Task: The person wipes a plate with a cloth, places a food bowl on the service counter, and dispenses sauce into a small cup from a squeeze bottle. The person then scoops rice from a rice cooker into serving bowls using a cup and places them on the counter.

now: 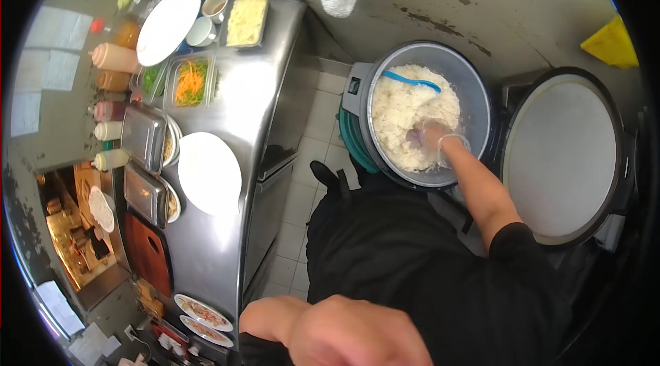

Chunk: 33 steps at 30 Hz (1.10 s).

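White cooked rice point(405, 108) fills a deep grey rice cooker pot point(474, 84). My right hand point(433, 136), in a thin clear plastic glove, reaches down into the rice with its fingers curled. A small purplish patch shows at the fingertips; its kind cannot be made out. A blue rice paddle point(411, 80) lies on the rice beyond that hand. Close to the camera, my left hand point(357, 335) is bent into a closed shape, its fingertips out of sight, so anything inside it is hidden. It touches nothing that I can see.
The steel counter point(268, 91) on the left bears white plates point(210, 173), shredded vegetables in a container point(192, 82), sauce bottles point(113, 56) and a brown board point(148, 252). Right of the pot stands a large round pale lid point(560, 156). A yellow cloth point(612, 42) hangs on the wall.
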Tool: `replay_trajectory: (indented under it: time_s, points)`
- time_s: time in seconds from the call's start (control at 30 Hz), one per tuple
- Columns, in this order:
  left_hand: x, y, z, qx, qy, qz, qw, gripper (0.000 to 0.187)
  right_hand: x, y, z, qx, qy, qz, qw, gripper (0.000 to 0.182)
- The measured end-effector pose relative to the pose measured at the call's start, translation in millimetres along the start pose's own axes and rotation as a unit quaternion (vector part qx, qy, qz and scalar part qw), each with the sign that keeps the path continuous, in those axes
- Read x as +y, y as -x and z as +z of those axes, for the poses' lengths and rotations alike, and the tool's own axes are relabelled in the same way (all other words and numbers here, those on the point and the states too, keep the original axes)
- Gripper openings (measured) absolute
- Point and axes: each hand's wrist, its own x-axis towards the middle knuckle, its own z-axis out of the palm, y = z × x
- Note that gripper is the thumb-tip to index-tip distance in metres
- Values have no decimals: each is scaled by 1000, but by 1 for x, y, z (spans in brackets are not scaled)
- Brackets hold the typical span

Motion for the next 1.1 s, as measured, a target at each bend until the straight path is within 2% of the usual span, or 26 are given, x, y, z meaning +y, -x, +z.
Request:
replay_trajectory:
  time_s: [0.07,0.1,0.13,0.17,0.2,0.23,0.27,0.3,0.33,0.37,0.43,0.47,0.5,0.53,0.6,0.63,0.73,0.83,0.93,1.1]
  points:
    - [2,-3,-5,-21,-55,-23,998,60,36,-18,35,40,-29,15,999,27]
    - [-4,-2,-2,64,-167,21,984,32,27,-3,10,19,3,45,999,27]
    - [-12,1,3,148,-277,64,947,4,25,6,-8,10,35,92,995,26]
    - [-1,8,-1,182,-370,-10,911,7,25,15,-22,0,70,139,988,26]
    - [10,16,-5,199,-456,-89,863,12,23,28,-34,3,90,128,988,27]
    - [-2,39,-18,345,-587,-70,729,14,23,39,-49,12,113,119,986,28]
    - [-8,51,-47,511,-539,-61,667,13,25,43,-51,22,71,106,992,28]
    - [0,81,-93,580,-557,-121,581,23,26,46,-53,30,29,92,995,28]
    - [1,143,-145,581,-537,-94,604,46,27,47,-42,39,-77,70,994,27]
    - [-4,196,-164,627,-567,-98,526,53,28,45,-34,49,-183,48,981,26]
    - [-13,298,-203,712,-590,-115,363,66,36,35,-33,38,-92,75,992,27]
    - [-10,339,-212,808,-405,55,425,54,43,34,-35,26,-45,91,995,27]
    - [-8,372,-211,812,-372,186,410,39,49,37,-46,-5,-83,102,991,25]
    - [-1,382,-200,823,-401,210,344,30,48,47,-59,-9,-87,116,989,26]
    - [18,369,-179,863,-395,202,241,31,38,53,-86,-10,-94,131,987,27]
    - [28,354,-169,867,-365,222,255,38,44,47,-77,41,-49,109,992,32]
    - [51,334,-158,857,-345,262,277,49,34,44,-79,47,-42,110,992,36]
    - [63,332,-159,843,-354,278,295,56,20,55,-87,60,-64,120,989,37]
    - [69,328,-166,838,-350,278,312,60,25,56,-67,127,-159,160,966,40]
    - [76,332,-173,834,-359,271,320,65,25,57,-50,180,-187,168,951,43]
